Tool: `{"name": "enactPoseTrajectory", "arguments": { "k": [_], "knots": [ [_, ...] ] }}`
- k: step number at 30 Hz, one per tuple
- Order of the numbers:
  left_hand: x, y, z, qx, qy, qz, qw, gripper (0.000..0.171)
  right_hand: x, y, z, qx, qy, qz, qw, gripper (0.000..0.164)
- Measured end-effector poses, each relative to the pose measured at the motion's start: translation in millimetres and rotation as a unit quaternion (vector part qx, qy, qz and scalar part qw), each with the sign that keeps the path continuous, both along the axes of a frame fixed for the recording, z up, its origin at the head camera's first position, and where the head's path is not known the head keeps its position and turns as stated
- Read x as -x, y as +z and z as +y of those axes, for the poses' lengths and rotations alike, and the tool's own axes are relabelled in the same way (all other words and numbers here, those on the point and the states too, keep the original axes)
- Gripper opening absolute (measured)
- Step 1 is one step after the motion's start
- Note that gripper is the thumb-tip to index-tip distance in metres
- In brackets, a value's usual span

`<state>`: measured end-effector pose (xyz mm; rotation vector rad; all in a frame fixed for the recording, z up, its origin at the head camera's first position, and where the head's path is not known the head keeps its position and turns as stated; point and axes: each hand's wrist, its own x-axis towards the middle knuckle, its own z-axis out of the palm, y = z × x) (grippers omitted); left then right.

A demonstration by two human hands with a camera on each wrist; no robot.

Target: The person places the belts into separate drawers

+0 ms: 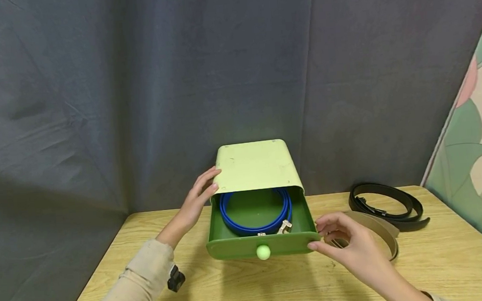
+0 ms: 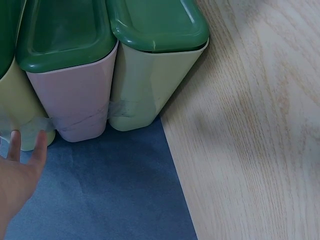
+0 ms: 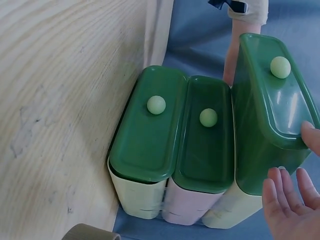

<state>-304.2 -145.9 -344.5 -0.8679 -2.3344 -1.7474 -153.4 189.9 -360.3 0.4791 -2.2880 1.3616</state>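
Note:
A drawer cabinet with a pale green top (image 1: 255, 166) stands mid-table, its green top drawer (image 1: 236, 248) pulled well out by the round light green knob side. Inside lies a coiled blue belt (image 1: 247, 229) with a metal buckle. My left hand (image 1: 194, 201) rests against the cabinet's upper left edge, fingers extended. At the drawer's front right corner is my right hand (image 1: 354, 243), its thumb touching the front and its loosely bent fingers by the side. In the right wrist view the two other drawers, one pink-cased (image 3: 182, 202), sit pushed in below.
Right of the cabinet a tan belt (image 1: 379, 229) lies coiled, partly behind my right hand. Farther back is a coiled black belt (image 1: 413, 203). A grey curtain (image 1: 226, 76) hangs behind the wooden table (image 1: 269, 294), and a flowered panel (image 1: 475, 151) borders the right side.

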Motion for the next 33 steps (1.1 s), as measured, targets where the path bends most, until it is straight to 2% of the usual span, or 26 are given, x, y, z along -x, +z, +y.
{"name": "enactPoseTrajectory", "arguments": {
  "k": [6,20,33],
  "knots": [
    [0.3,-0.3,1,-0.003,0.0,-0.002,1.0,0.048,0.1,-1.1,1,0.014,-0.007,-0.027,1.0,0.03],
    [-1.2,0.4,1,-0.001,-0.004,-0.007,1.0,0.049,4.5,3.4,-4,0.025,-0.025,-0.023,0.999,0.029],
    [2.1,2.6,-2,0.004,0.001,-0.01,0.9999,0.048,11.9,9.4,-10,0.023,-0.044,-0.029,0.998,0.027]
  ]
}}
